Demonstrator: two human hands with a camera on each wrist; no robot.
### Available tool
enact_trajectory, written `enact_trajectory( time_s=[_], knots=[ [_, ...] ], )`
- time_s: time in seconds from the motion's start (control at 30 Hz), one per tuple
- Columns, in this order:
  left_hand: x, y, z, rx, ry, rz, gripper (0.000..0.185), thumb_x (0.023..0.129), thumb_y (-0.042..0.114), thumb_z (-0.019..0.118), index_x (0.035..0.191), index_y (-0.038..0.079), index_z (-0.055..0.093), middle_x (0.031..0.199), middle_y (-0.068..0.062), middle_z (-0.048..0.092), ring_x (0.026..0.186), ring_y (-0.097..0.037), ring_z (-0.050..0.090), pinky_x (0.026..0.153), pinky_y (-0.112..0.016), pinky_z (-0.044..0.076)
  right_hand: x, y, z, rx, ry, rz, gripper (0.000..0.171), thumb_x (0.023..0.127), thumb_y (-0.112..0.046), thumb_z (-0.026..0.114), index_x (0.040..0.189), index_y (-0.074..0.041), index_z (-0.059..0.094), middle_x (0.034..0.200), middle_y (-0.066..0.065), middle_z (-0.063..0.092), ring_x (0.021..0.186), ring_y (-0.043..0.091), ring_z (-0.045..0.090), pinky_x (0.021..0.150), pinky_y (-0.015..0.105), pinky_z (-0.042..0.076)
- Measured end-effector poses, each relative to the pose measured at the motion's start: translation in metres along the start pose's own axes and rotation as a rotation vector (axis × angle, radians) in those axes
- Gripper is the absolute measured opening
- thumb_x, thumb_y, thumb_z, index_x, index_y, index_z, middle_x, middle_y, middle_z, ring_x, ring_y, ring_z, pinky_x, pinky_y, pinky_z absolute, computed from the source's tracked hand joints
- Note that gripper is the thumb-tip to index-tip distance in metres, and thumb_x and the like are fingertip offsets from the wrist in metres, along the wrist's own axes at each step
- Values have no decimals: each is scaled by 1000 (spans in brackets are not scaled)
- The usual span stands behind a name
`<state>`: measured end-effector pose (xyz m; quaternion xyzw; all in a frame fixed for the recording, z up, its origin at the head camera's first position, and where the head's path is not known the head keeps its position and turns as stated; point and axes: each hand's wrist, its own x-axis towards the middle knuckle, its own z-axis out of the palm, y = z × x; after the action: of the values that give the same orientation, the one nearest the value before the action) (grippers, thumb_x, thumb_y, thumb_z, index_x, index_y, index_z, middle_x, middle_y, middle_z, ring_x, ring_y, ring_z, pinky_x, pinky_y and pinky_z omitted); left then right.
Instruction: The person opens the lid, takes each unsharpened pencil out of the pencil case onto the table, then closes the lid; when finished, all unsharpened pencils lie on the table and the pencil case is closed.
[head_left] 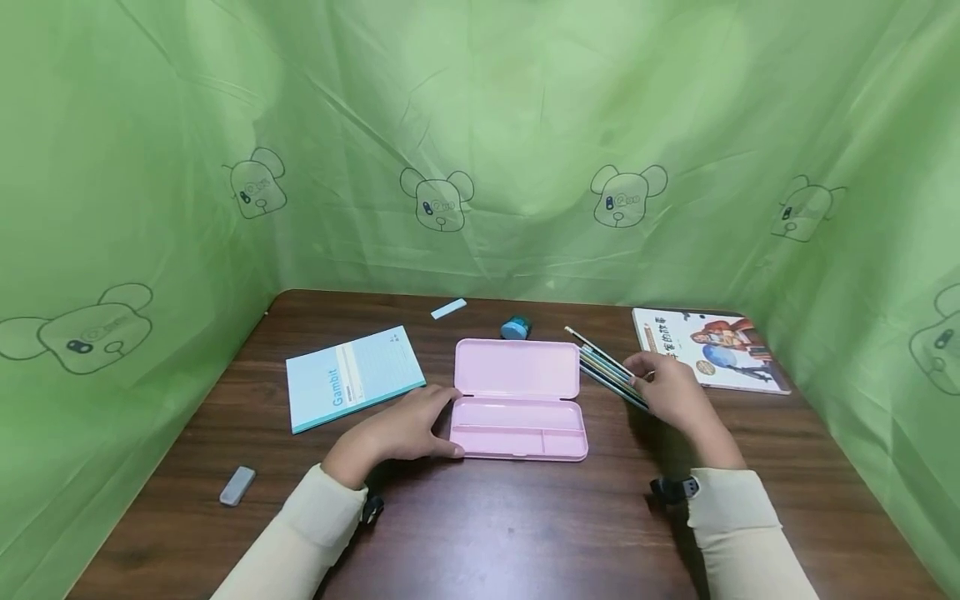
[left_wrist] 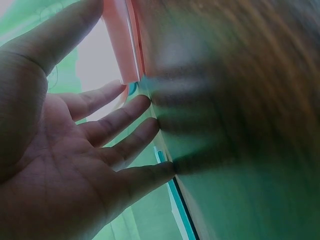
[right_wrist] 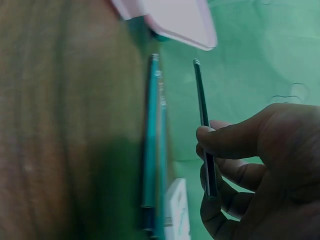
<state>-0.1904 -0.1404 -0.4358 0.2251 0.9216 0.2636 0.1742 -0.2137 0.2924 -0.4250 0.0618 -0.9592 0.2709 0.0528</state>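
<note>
Left hand (head_left: 408,429) open, fingers flat against open pink pencil case (head_left: 519,400) on desk (head_left: 510,525). Right hand (head_left: 667,392) pinches one pencil (right_wrist: 204,125) beside the others.

The head view looks down at the worktop (head_left: 480,517); both wrist views are close and share the case (head_left: 517,400).

Work surface: a dark brown wood-grain table (head_left: 495,517). A green fabric backdrop (head_left: 525,125), printed with outlined bear heads (head_left: 438,198), encloses the table at the rear and on both sides. Illumination is soft and even, coming through the fabric.
</note>
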Motion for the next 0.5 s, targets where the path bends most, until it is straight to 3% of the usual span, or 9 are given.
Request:
enact_trajectory(
  time_s=[0.2, 0.5],
  knots=[
    [0, 2, -1, -3, 5, 8, 91, 93, 43, 92, 164, 4, 51, 167, -18, 53, 159, -38, 46, 132, -58, 40, 1, 6, 13, -30, -60, 15, 18, 98, 2, 74, 115, 0, 79, 96, 17, 80, 87, 29, 70, 81, 47, 54],
    [1, 1, -2, 2, 6, 20, 89, 93, 42, 92, 163, 4, 52, 165, -18, 54, 158, -38, 48, 131, -56, 41, 2, 8, 17, -41, -98, 46, 20, 96, 2, 75, 115, 0, 78, 100, 20, 80, 88, 31, 70, 82, 51, 55]
  ],
)
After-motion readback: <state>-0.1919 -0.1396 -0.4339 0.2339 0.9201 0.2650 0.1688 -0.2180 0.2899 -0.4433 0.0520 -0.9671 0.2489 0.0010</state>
